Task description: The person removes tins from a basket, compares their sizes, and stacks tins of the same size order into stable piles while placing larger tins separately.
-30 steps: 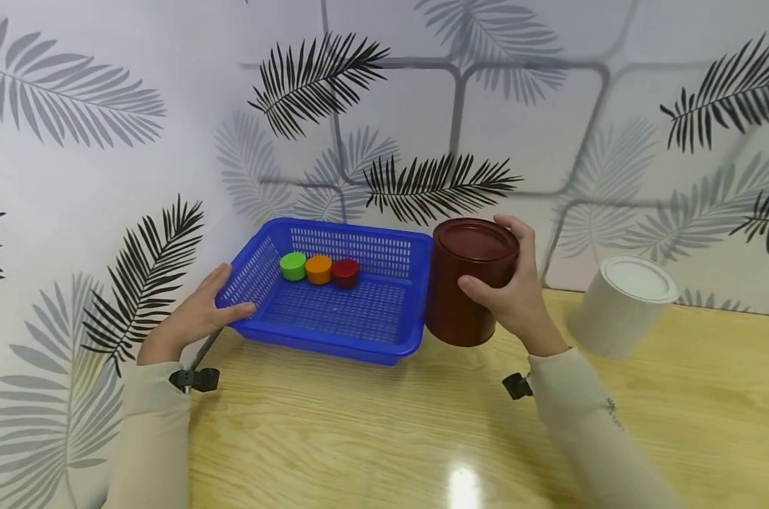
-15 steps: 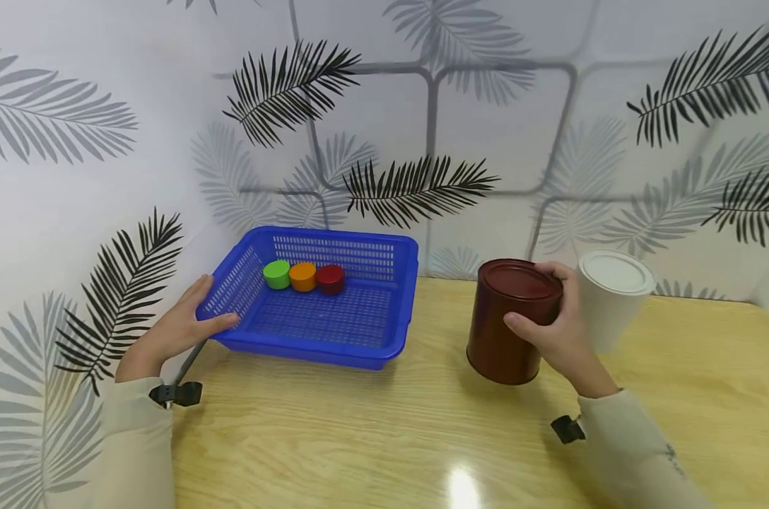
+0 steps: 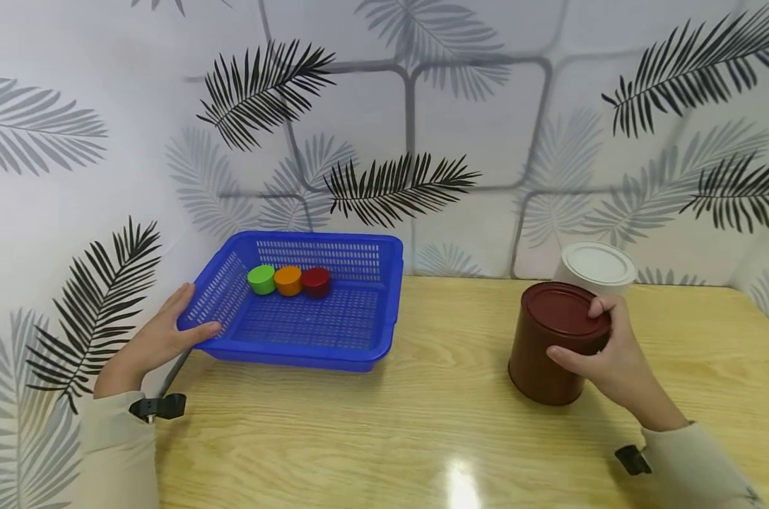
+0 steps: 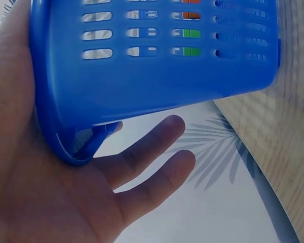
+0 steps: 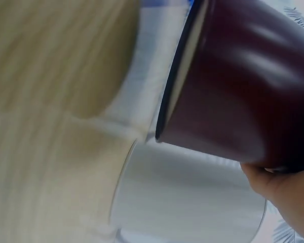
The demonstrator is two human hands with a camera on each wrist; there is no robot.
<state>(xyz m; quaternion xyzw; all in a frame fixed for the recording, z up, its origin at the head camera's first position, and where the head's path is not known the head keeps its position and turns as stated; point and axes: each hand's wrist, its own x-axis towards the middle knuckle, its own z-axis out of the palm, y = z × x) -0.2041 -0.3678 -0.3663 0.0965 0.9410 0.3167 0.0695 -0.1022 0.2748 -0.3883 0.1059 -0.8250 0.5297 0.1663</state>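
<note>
My right hand [image 3: 613, 353] grips a dark red lidded can [image 3: 546, 371] near its top, with the thumb on the near side and fingers over the far side. In the right wrist view the can's lower rim [image 5: 180, 76] shows, apart from the table. Close behind it stands a white lidded can [image 3: 597, 265], partly hidden. My left hand [image 3: 152, 343] rests on the left corner of a blue plastic basket [image 3: 340, 353], fingers spread. In the left wrist view two fingers [image 4: 157, 174] extend fairly straight below the basket's rim handle [image 4: 71, 152].
Inside the basket, along its back left, sit a green cup-like piece [image 3: 261, 280], an orange one [image 3: 288, 281] and a red one [image 3: 316, 283]. A leaf-patterned wall [image 3: 461, 127] rises behind the wooden table [image 3: 359, 438].
My right hand has carried the red can from beside the basket rightward and lower, in front of the white can. The left hand stays at the basket corner, while the head view has shifted right.
</note>
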